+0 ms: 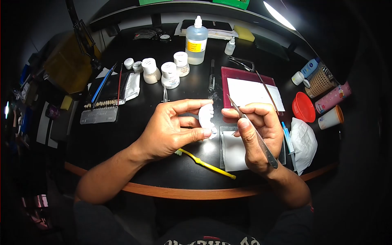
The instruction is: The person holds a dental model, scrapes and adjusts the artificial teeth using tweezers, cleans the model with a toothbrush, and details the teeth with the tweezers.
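My left hand (173, 128) pinches a small white dental cast (206, 117) between thumb and fingers, held above the black table (122, 163). My right hand (257, 134) grips a thin metal instrument (255, 132), its pointed tip aimed up and left, close to the cast. A yellow toothbrush (206, 164) lies on the table under my hands. A white pad (233, 151) on a grey slab sits below my right hand.
Several small white jars (170, 75) and a clear bottle (196, 41) stand at the back. A tooth shade guide (99, 110) lies left. A maroon tray (245, 75) with white paper, a red bowl (303, 107), cups and crumpled tissue (304, 143) are on the right.
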A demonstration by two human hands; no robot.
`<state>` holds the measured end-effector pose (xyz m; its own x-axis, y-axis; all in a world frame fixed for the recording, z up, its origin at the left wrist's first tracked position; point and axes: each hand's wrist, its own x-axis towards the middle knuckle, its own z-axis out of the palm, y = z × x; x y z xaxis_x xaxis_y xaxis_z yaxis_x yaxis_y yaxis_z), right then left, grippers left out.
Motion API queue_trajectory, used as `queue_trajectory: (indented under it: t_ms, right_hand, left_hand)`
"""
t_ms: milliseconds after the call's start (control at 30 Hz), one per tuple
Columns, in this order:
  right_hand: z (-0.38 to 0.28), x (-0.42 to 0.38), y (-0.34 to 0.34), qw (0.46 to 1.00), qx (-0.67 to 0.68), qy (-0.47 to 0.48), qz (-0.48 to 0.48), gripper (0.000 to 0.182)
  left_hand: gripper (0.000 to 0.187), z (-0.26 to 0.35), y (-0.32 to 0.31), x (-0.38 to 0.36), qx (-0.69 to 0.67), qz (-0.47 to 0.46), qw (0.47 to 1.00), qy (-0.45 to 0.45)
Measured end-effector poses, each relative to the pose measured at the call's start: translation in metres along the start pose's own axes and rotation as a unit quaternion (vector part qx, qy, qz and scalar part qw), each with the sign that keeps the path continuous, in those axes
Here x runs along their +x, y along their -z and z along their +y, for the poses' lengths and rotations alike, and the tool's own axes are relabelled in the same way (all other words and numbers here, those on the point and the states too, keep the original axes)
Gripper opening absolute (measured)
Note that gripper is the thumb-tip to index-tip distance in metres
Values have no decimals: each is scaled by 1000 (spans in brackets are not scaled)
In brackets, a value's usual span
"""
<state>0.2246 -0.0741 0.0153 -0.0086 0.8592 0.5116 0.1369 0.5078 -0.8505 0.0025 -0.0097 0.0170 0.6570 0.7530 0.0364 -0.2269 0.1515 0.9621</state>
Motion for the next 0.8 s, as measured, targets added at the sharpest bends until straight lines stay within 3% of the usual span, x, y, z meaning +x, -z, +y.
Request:
queue_trajectory:
  t_ms: [133,400,533,800]
  right_hand:
    - [-2,-1,-3,999,33,-24,11,24]
    - [9,-1,2,999,-49,13,-15,26]
    - [0,1,-1,1000,-4,-17,-2,20]
    - [4,-1,-1,999,10,39,16,17]
  left_hand:
    - [59,-2,-1,0,-5,-4,1000,-8]
    - [60,-1,-1,0,10,1,1000,5]
    - [59,-4,0,0,13,-7,1000,1]
    - [58,-2,-2,0,8,-20,1000,8]
